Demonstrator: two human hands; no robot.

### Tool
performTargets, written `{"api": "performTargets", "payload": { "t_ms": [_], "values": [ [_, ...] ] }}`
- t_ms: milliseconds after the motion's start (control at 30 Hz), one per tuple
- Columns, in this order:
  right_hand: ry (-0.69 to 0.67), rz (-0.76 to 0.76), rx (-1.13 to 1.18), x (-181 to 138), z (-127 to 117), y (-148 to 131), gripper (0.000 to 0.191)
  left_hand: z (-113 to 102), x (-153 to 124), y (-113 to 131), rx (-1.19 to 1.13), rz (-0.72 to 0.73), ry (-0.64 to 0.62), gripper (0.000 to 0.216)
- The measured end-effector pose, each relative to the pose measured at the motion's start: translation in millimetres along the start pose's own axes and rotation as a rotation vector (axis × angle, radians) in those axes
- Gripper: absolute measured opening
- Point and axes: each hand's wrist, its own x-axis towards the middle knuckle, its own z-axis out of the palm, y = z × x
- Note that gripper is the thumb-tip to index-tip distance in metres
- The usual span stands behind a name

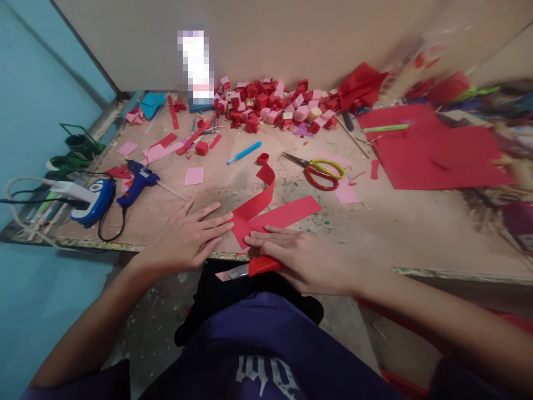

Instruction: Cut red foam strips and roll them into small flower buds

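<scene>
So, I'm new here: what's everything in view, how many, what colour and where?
Table: one, pale brown, across the middle
Paper cubes: dozens, mostly red and pink, heaped at the back
Pixelated patch: one, whitish, back left
Green items: a few, kind unclear, far left
Socket block: one, blue and white, left
Glue gun: one, blue, left
Pen: one, blue, centre
Pink pieces: several, scattered
Scissors: one pair, yellow and red handles, right of centre
Large paper: count unclear, red, right
Clutter: blurred, mixed, far right
Paper strips: two lengths, red, front centre
Cutter knife: one, red-handled, front edge
Top: one, purple, worn
Left hand: one, bare, beside the strips
Right hand: one, bare, on the strips, holding the cutter knife
</scene>
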Motion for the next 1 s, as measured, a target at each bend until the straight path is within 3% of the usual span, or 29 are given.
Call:
{"api": "performTargets", "payload": {
  "t_ms": [133, 267, 500, 600, 700, 800, 900, 1000],
  "values": [
    [0.001, 0.006, -0.026, -1.7, -0.7, -3.4, 0.046, -0.5, -2.4, 0.3, 0.001, -0.015, 0.018, 0.043],
    [-0.011, 0.044, 0.012, -2.0, -6.2, -1.4, 0.048, -1.8, 3.1, -0.7, 0.064, 0.067, -0.005, 0.044],
    [0.084, 0.075, 0.06, -5.8, -9.5, -3.2, 0.051, -4.5, 13.5, 10.9, 0.135, 0.153, -0.017, 0.045],
    [0.192, 0.167, 0.084, -13.3, -14.4, -4.1, 0.036, -4.0, 8.1, 15.0, 0.156, 0.089, 0.038, 0.039],
    [0.339, 0.355, 0.082, -22.0, -22.8, 0.3, 0.021, -6.2, 4.0, 17.0, 0.148, 0.039, 0.123, 0.033],
    [0.407, 0.54, 0.11, -25.3, -30.6, 7.6, 0.021, -15.7, 13.1, 14.4, 0.117, 0.017, 0.176, 0.032],
    [0.417, 0.614, 0.137, -20.9, -37.0, 11.8, 0.026, -27.7, 38.0, 1.6, 0.064, 0.008, 0.13, 0.037],
    [0.325, 0.654, 0.144, -12.3, -42.8, 10.3, 0.022, -31.8, 65.7, -18.9, -0.001, 0.055, -0.076, 0.066]
  ]
}}
